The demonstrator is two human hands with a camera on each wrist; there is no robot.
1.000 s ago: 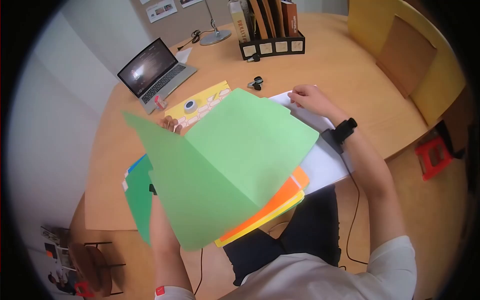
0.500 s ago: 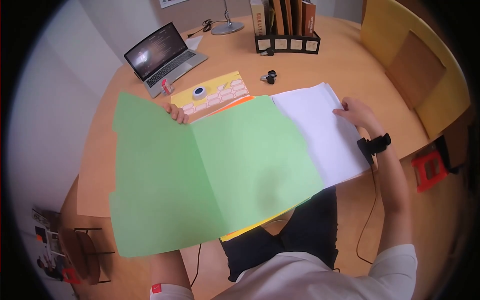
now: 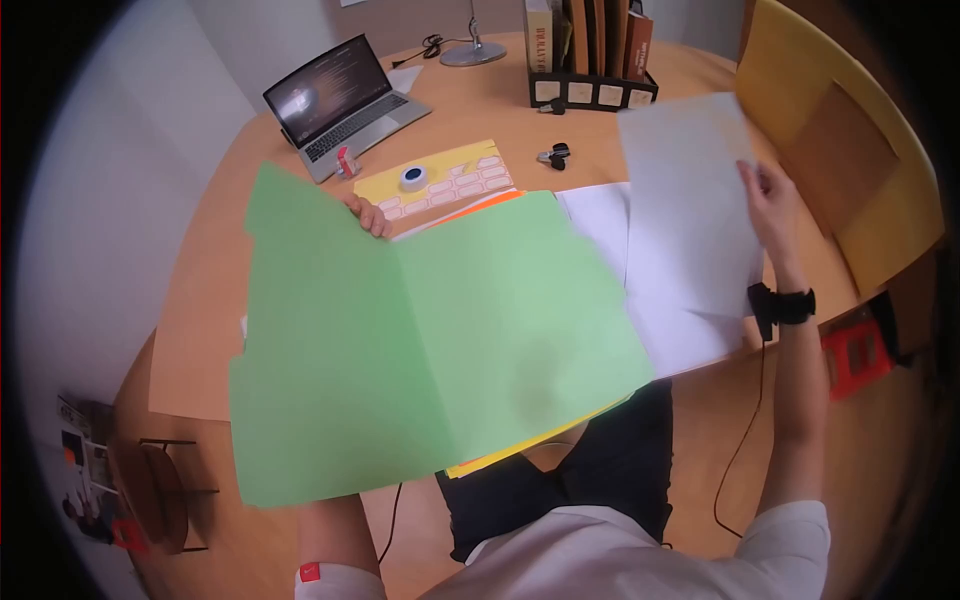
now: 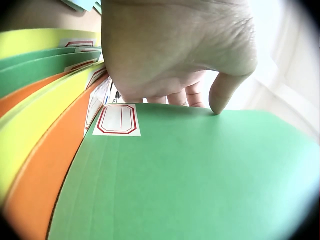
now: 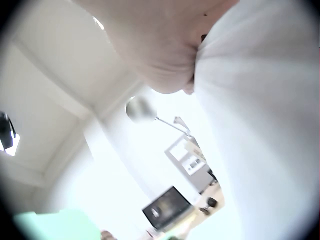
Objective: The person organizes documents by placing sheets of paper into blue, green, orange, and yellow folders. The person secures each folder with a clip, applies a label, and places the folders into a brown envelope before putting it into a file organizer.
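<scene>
A light green folder [image 3: 510, 310] lies spread open across the middle of the head view, its left cover raised. My left hand [image 3: 368, 215] grips that cover at its top edge, with the thumb on the near face and a red-framed label [image 4: 118, 120] beside the fingers. Orange and yellow folders [image 4: 40, 130] fan out behind it in the left wrist view. My right hand [image 3: 773, 210] pinches a white sheet of paper [image 3: 690, 200] by its right edge. The sheet is lifted and tilted above more white paper [image 3: 595, 222], which is partly covered by the green folder.
Beyond the folder lie a yellow sheet of labels [image 3: 470, 180] and a white roll of tape [image 3: 413, 178]. A laptop [image 3: 345, 110] stands at the back left. Black clips [image 3: 556, 156] lie near a book rack [image 3: 592, 92]. A yellow chair [image 3: 850, 150] borders the table's right side.
The green folder's left cover has swung out to the left and opened wider. My right hand has moved right and raised the white sheet off the paper beneath.
</scene>
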